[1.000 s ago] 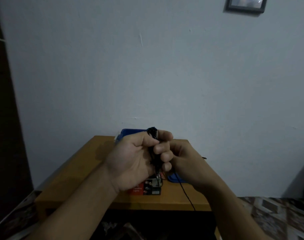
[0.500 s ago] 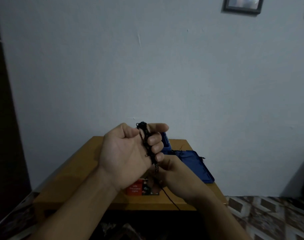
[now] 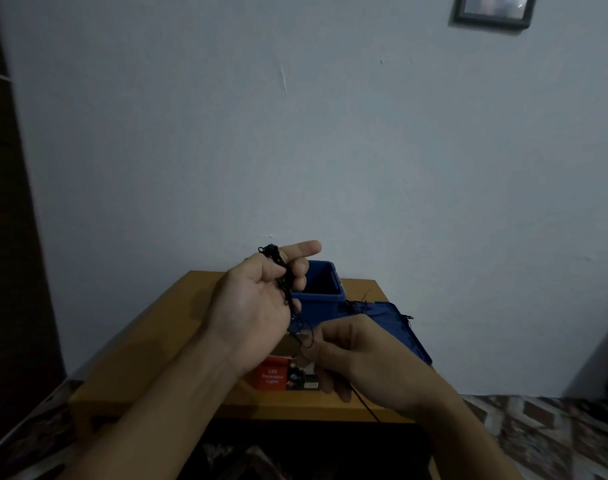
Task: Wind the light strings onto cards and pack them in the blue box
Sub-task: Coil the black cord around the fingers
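My left hand (image 3: 257,303) is raised above the table and grips a black light string bundle (image 3: 281,275) wound into a narrow upright coil; its index finger points right. Just below, my right hand (image 3: 358,355) pinches the loose end of the string, which trails down past the table's front edge. The open blue box (image 3: 325,294) stands behind my hands. Its blue lid (image 3: 399,327) lies flat to the right with a bit of black string on it. I cannot see a card inside the coil.
A red LED lights package (image 3: 278,375) lies on the small wooden table (image 3: 157,358), partly under my hands. A pale wall rises right behind the table, with a picture frame (image 3: 492,12) high up. Patterned floor shows on both sides.
My right hand dropped from beside the left fist to below it, drawing the string end down. My left index finger straightened. The blue box and lid came into view behind the hands.
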Motion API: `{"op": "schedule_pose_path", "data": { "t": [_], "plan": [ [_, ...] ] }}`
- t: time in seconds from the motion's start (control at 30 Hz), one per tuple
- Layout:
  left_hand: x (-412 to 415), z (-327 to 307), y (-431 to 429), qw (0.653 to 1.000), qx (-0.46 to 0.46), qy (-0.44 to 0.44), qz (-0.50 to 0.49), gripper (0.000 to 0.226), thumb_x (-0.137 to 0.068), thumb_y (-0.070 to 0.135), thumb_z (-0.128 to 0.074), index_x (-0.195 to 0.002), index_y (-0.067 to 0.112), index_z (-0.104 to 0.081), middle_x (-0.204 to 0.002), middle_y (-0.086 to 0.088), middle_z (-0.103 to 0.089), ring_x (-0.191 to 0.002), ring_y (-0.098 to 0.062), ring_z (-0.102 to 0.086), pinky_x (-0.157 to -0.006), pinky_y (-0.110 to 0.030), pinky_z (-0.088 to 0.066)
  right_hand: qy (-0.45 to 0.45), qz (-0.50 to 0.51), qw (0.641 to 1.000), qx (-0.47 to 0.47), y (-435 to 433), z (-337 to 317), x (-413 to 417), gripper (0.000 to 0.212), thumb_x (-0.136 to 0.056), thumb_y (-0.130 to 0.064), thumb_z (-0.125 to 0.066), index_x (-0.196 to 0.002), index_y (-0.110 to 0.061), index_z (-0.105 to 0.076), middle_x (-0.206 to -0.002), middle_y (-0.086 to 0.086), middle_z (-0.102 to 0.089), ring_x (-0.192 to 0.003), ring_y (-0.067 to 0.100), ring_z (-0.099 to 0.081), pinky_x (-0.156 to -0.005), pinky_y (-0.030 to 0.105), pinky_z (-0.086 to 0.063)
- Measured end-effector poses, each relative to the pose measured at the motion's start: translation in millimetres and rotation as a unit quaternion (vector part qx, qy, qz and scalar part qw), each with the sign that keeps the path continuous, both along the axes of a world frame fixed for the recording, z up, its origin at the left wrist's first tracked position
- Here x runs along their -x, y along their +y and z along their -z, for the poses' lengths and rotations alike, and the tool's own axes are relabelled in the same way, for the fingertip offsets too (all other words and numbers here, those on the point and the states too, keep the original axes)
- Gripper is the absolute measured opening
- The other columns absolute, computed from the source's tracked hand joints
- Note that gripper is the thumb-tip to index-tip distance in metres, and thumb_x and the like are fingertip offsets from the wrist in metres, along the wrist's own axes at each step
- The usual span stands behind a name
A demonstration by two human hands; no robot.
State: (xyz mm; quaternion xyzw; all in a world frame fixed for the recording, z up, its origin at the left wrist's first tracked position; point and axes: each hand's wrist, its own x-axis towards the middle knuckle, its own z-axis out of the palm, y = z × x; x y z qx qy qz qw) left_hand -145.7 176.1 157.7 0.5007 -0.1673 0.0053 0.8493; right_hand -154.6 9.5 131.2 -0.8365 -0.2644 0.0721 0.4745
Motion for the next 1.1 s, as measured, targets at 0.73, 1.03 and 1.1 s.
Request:
{"op": "schedule_pose_path", "data": {
  "t": [0.73,1.03,1.1],
  "plan": [
    [7,7,-5,0.964,-0.257,-0.047,-0.041,0.070,-0.102,0.056,-0.018,-0.095,0.006,-0.067,-0.078,-0.008,-0.052,-0.071,-0.016,-0.050,-0.067,-0.031,-0.040,-0.083,0.047,0.988,-0.124,-9,-52,19,0.027,-0.097,-0.015,-0.059,-0.071,-0.011,-0.066,-0.049,-0.011,-0.047,-0.042,0.001,-0.037,-0.045,0.016,-0.030],
    [-14,12,-12,0.954,-0.294,-0.017,0.049,0.095,-0.062,0.096,-0.019,-0.047,0.012,-0.061,-0.045,-0.006,-0.048,-0.036,-0.016,-0.038,-0.040,-0.027,-0.031,-0.141,0.070,0.981,-0.112,-4,-57,4,0.022,-0.098,-0.014,-0.060,-0.079,-0.004,-0.064,-0.048,-0.013,-0.049,-0.041,0.000,-0.041,-0.044,0.010,-0.033],
    [-6,11,-8,0.948,-0.313,-0.024,0.054,0.089,-0.072,0.089,-0.015,-0.047,0.013,-0.052,-0.044,-0.004,-0.039,-0.037,-0.016,-0.031,-0.041,-0.027,-0.028,-0.123,0.046,0.983,-0.125,-6,-57,3,0.022,-0.098,-0.013,-0.059,-0.081,-0.001,-0.063,-0.049,-0.013,-0.048,-0.042,0.000,-0.040,-0.046,0.011,-0.033]
  ]
}}
